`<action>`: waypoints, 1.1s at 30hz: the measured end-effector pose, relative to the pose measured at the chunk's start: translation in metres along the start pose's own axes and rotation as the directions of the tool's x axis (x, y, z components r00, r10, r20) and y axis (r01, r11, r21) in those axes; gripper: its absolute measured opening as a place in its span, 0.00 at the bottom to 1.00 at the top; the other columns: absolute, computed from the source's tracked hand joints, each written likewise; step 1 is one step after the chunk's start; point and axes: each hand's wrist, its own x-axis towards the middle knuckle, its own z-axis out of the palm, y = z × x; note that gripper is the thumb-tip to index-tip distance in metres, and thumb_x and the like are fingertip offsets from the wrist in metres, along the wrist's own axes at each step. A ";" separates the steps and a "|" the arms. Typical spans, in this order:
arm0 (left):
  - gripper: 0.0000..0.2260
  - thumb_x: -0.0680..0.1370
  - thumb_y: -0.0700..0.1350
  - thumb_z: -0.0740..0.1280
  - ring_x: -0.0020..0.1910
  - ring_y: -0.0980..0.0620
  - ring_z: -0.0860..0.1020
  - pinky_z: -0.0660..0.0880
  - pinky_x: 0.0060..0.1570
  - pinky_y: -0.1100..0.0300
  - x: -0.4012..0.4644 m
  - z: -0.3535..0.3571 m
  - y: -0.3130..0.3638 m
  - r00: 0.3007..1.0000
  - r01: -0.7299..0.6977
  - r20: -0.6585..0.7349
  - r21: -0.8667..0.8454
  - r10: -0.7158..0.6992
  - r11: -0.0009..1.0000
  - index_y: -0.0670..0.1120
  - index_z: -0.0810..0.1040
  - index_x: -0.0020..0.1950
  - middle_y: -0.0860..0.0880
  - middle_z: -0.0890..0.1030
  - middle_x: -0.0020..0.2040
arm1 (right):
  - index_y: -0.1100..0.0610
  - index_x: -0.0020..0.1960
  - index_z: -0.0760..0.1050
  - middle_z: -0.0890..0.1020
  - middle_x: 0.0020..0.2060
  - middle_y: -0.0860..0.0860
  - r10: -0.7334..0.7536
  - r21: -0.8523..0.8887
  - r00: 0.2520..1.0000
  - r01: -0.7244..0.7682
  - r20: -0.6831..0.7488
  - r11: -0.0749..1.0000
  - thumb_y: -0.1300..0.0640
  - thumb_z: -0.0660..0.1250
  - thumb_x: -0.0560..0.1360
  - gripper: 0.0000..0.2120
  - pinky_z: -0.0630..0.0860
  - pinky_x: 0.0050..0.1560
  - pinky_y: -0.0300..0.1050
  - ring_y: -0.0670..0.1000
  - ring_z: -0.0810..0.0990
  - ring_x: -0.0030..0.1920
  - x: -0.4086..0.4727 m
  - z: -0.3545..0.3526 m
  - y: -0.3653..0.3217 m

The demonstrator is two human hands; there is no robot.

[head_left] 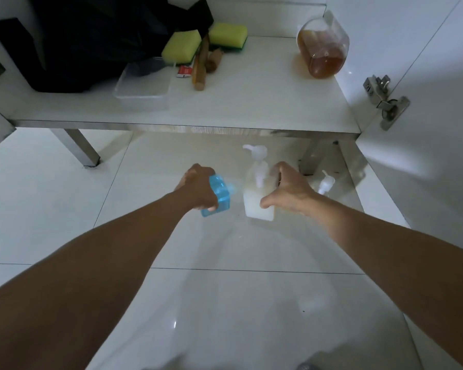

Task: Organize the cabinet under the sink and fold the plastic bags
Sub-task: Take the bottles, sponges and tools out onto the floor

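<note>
White glossy floor tiles [64,209] are lying in front of the open cabinet, and both hands are working just above them, below the front edge of the cabinet shelf [225,108].

- The left hand [198,189] is gripping a blue bottle [218,196], with fingers and thumb curled round its body. The bottle is tilting, and its neck is pointing toward the right.
- The right hand [286,189] is holding a white pump bottle [257,201]: the thumb is pressing the near face, and the fingers are wrapping the far side beside the pump head. This bottle is standing upright, just beside the blue one – whether the two are touching cannot be determined.
- A smaller pump dispenser [325,182] is showing behind the right wrist; its body is hidden.

On the shelf, the following items are resting:

- a black plastic bag [96,41], bunched at the back left;
- a clear plastic container [143,88], touching the bag's front edge;
- two yellow sponges [182,46], side by side near the bag;
- a wooden rolling pin [199,68], lying in front of the sponges;
- a jar of amber liquid [322,46], leaning at the right rear corner, well apart from the rest.

A metal hinge [385,100] is sitting on the right door.
</note>
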 end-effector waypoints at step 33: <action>0.33 0.61 0.35 0.75 0.54 0.43 0.73 0.77 0.45 0.54 0.060 0.071 -0.024 0.997 0.076 0.028 -0.501 -0.071 0.862 0.52 0.68 0.62 0.47 0.73 0.58 | 0.50 0.65 0.66 0.75 0.51 0.48 -0.177 -0.316 0.984 0.159 -0.031 0.935 0.58 0.76 0.56 0.40 0.76 0.41 0.45 0.52 0.75 0.51 0.051 0.028 0.030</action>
